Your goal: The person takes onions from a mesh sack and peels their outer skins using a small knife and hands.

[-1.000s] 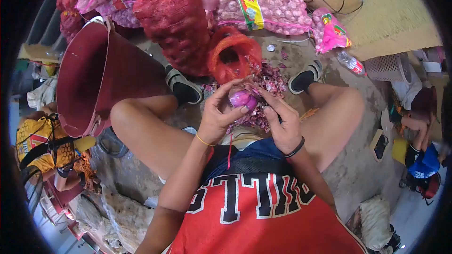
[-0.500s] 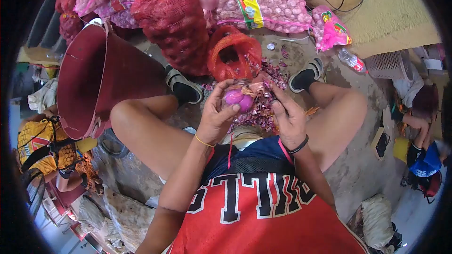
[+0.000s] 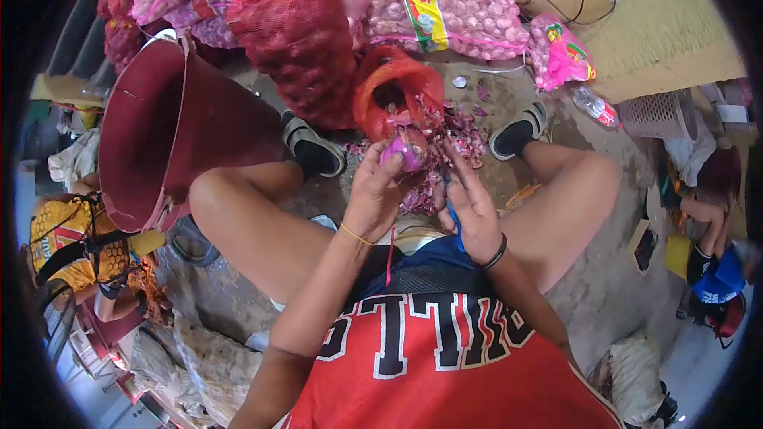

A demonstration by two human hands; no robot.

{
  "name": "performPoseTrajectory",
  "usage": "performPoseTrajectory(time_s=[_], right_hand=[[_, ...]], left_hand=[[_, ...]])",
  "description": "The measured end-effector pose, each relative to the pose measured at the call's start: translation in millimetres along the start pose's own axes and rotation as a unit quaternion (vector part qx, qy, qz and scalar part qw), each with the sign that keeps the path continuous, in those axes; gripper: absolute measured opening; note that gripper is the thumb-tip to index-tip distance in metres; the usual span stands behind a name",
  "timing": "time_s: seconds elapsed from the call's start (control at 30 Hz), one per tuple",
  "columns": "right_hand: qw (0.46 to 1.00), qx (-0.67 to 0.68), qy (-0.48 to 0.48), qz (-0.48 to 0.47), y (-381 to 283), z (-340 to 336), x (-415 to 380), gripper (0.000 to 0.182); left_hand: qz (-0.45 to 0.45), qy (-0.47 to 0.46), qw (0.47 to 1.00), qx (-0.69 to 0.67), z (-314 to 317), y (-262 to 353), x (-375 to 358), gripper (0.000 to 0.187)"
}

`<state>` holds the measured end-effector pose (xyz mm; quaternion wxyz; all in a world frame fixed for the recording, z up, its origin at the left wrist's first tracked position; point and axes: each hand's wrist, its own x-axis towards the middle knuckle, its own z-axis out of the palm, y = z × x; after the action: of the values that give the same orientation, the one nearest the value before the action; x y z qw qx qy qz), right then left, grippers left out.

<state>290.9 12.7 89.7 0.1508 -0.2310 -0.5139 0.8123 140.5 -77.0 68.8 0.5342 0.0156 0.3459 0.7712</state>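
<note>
My left hand is closed around a peeled, shiny purple onion, its thumb pressed on the near side. My right hand is just to the right of the onion, with the fingers stretched forward. A slim blue-handled tool lies along its palm, held near the thumb; its working end cannot be made out. Below both hands, papery purple onion skins cover the floor. Beyond the onion stands an orange mesh bag with its mouth gaping.
A big maroon tub lies tipped at my left. Behind the skins are a full red mesh sack and pink sacks of bulbs. A plastic bottle and a crate are at the right. Other people sit at both sides.
The onion has moved slightly up and right and turned in my left hand. My right hand has drawn back from it, lower, and the blue handle now shows in its palm.
</note>
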Motion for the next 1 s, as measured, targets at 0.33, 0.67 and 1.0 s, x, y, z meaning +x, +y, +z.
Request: performPoseTrajectory(time_s=[0.33,0.67,1.0], right_hand=[[0.968,-0.245,0.043,-0.045,-1,-1,3,0.049],[0.885,-0.414,0.037,-0.212,-11,14,11,0.055],[0.876,-0.413,0.090,-0.232,-12,13,12,0.041]], left_hand=[[-0.039,0.005,0.999,-0.023,-3,0,-1,0.044],[-0.040,-0.004,0.999,-0.024,5,-4,-5,0.044],[-0.038,-0.006,0.999,-0.024,7,-7,-5,0.043]])
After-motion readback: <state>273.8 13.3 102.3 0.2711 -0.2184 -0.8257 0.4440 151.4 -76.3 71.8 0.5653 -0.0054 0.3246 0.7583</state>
